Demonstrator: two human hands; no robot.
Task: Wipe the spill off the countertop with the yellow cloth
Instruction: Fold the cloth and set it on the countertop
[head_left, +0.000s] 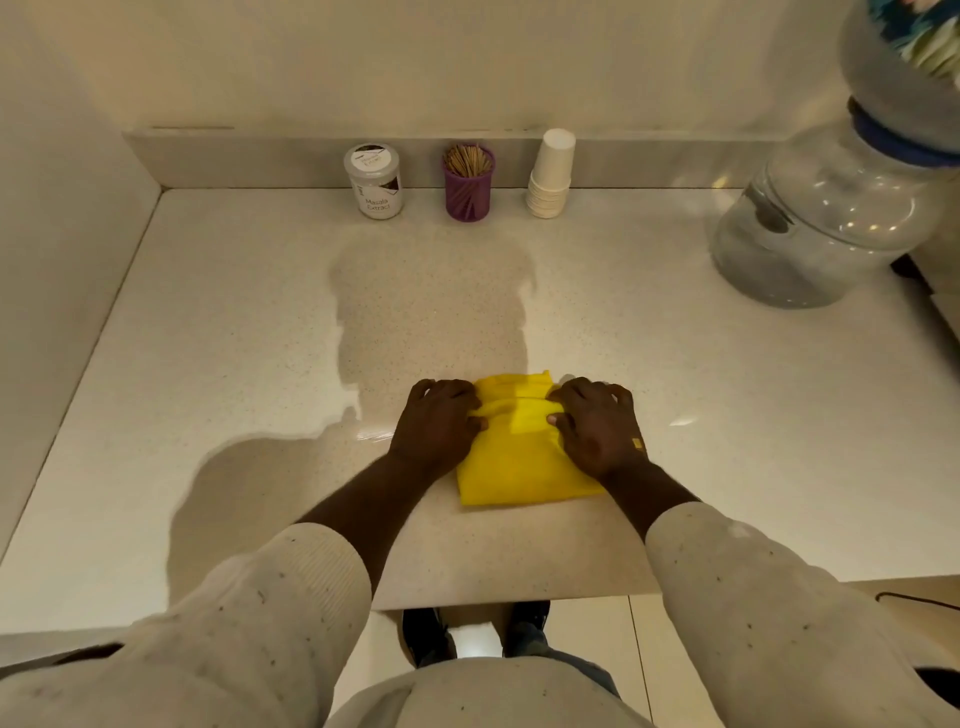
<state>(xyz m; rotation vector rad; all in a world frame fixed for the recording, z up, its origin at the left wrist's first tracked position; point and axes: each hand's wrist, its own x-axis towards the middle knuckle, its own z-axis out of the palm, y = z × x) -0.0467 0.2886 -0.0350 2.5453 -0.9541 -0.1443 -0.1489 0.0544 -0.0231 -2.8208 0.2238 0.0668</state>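
A folded yellow cloth (519, 457) lies flat on the pale speckled countertop (727, 415), close to the front edge. My left hand (436, 423) grips the cloth's left side, its fingers curled over a fold. On the cloth's right side my right hand (597, 426) pinches the same fold between thumb and fingers. Both hands cover the cloth's upper corners. Just left of the cloth the countertop has a glossy sheen (371, 434); whether it is liquid I cannot tell.
Along the back wall stand a jar labelled Masala Extract (374, 182), a purple toothpick holder (468, 184) and a stack of white paper cups (551, 176). A large clear water bottle (831, 218) occupies the far right. My shadow falls across the counter's middle.
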